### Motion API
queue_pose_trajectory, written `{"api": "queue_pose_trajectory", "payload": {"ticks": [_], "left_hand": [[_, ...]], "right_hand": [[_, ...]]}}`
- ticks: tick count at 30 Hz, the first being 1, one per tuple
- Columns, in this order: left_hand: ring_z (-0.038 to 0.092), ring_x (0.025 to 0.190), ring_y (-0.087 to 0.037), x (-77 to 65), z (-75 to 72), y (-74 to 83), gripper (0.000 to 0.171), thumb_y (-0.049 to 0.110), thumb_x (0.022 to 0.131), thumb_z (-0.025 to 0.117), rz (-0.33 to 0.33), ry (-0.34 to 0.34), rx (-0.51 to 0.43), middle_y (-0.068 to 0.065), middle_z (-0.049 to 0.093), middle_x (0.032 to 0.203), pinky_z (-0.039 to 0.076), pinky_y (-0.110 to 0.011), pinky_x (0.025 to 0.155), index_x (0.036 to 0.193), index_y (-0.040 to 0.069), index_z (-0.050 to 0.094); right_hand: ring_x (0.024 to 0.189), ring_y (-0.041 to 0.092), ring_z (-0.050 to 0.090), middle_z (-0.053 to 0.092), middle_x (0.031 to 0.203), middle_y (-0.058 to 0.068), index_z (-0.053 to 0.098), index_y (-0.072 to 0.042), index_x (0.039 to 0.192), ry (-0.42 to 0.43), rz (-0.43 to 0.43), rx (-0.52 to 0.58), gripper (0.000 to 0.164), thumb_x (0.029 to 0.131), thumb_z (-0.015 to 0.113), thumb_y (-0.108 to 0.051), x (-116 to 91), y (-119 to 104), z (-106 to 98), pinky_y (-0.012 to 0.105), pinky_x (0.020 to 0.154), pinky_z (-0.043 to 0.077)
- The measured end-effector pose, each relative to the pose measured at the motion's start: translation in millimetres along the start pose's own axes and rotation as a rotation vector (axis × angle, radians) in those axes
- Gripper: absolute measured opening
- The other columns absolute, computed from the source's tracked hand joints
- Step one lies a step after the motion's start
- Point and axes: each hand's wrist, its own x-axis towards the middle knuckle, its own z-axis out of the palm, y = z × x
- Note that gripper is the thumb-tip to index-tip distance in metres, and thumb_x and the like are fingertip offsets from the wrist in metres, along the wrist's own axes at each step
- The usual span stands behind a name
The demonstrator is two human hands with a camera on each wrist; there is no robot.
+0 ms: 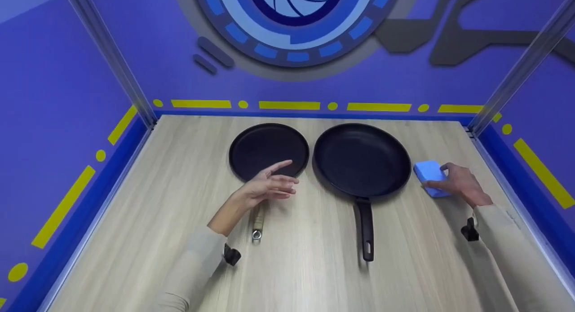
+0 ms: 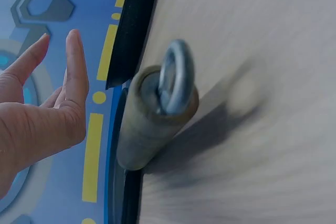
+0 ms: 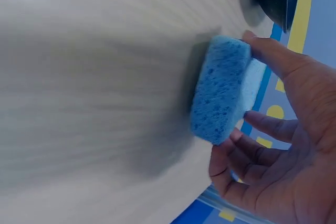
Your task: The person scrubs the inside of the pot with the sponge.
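Note:
My right hand (image 1: 460, 184) pinches a blue sponge (image 1: 430, 175) at the right side of the table, thumb on one edge and fingertips on the other. In the right wrist view the sponge (image 3: 223, 90) shows its porous face. My left hand (image 1: 269, 186) hovers with fingers extended, holding nothing, and overlaps the lower edge of a flat black griddle pan (image 1: 265, 148). The griddle's wooden handle (image 2: 152, 129) with a metal hanging ring points toward me below that hand. Between the hands lies a deeper black frying pan (image 1: 361, 159), its black handle (image 1: 366, 231) toward me.
The pans lie side by side on a pale wooden table (image 1: 148, 204). Blue panels with yellow markings (image 1: 289, 105) stand behind and on both sides, joined by metal corner posts (image 1: 521, 69). Small black devices (image 1: 232, 254) sit at both wrists.

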Motion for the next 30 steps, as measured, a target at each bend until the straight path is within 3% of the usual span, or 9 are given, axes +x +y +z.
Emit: {"api": "queue_pose_trajectory", "payload": {"ticks": [6, 12, 16, 20, 23, 26, 30], "left_hand": [[0.076, 0.092, -0.018, -10.1, -9.9, 6.0, 0.078, 0.002, 0.095, 0.069, 0.025, 0.012, 0.001, -0.005, 0.076, 0.114, 0.063, -0.029, 0.081, 0.161, 0.019, 0.031], [0.076, 0.093, -0.017, -15.4, -29.6, 11.9, 0.066, 0.009, 0.102, 0.063, 0.032, 0.041, -0.005, -0.004, 0.076, 0.114, 0.063, -0.026, 0.078, 0.16, 0.021, 0.034], [0.075, 0.097, -0.016, -18.6, -41.9, 18.4, 0.06, 0.013, 0.105, 0.057, 0.035, 0.101, 0.048, -0.005, 0.075, 0.117, 0.062, -0.026, 0.081, 0.16, 0.014, 0.033], [0.073, 0.109, -0.02, -20.5, -51.1, 28.7, 0.057, 0.017, 0.107, 0.054, 0.029, 0.186, 0.094, -0.014, 0.071, 0.127, 0.062, -0.028, 0.088, 0.159, 0.008, 0.032], [0.065, 0.125, -0.031, -21.9, -58.5, 36.7, 0.057, 0.017, 0.108, 0.052, 0.029, 0.237, 0.136, -0.022, 0.061, 0.14, 0.06, -0.03, 0.094, 0.16, 0.006, 0.03], [0.049, 0.141, -0.04, -22.7, -66.1, 43.2, 0.058, 0.015, 0.108, 0.051, 0.035, 0.278, 0.176, -0.026, 0.049, 0.151, 0.054, -0.036, 0.106, 0.16, 0.004, 0.027], [0.037, 0.149, -0.04, -23.4, -73.6, 49.2, 0.06, 0.015, 0.108, 0.052, 0.056, 0.346, 0.27, -0.026, 0.042, 0.156, 0.043, -0.048, 0.118, 0.161, 0.006, 0.027]], "right_hand": [[0.103, 0.05, 0.057, 0.049, 0.125, 0.048, 0.032, 0.024, 0.138, -0.002, 0.031, 0.003, 0.104, 0.088, 0.072, -0.058, -3, -3, 5, 0.063, 0.089, 0.052], [0.103, 0.05, 0.054, 0.047, 0.127, 0.048, 0.029, 0.021, 0.143, -0.026, 0.037, -0.023, 0.11, 0.087, 0.07, -0.064, -1, -7, 3, 0.067, 0.094, 0.05], [0.11, 0.055, 0.055, 0.049, 0.131, 0.046, 0.027, 0.017, 0.148, -0.047, 0.012, -0.058, 0.108, 0.09, 0.065, -0.066, -1, -6, -3, 0.068, 0.094, 0.05], [0.124, 0.061, 0.048, 0.043, 0.139, 0.046, 0.021, 0.012, 0.155, -0.058, -0.021, -0.062, 0.106, 0.094, 0.061, -0.064, -2, -7, -9, 0.071, 0.098, 0.046], [0.127, 0.063, 0.045, 0.041, 0.141, 0.046, 0.019, 0.01, 0.157, -0.034, -0.068, -0.04, 0.102, 0.095, 0.063, -0.059, -1, -9, -10, 0.073, 0.102, 0.042], [0.131, 0.063, 0.04, 0.036, 0.146, 0.046, 0.016, 0.009, 0.158, 0.009, -0.128, 0.0, 0.101, 0.096, 0.066, -0.052, 1, -13, -10, 0.074, 0.107, 0.037], [0.14, 0.067, 0.023, 0.019, 0.156, 0.046, 0.009, 0.003, 0.161, 0.077, -0.174, 0.018, 0.109, 0.091, 0.072, -0.052, 3, -16, -10, 0.08, 0.11, 0.025]]}}
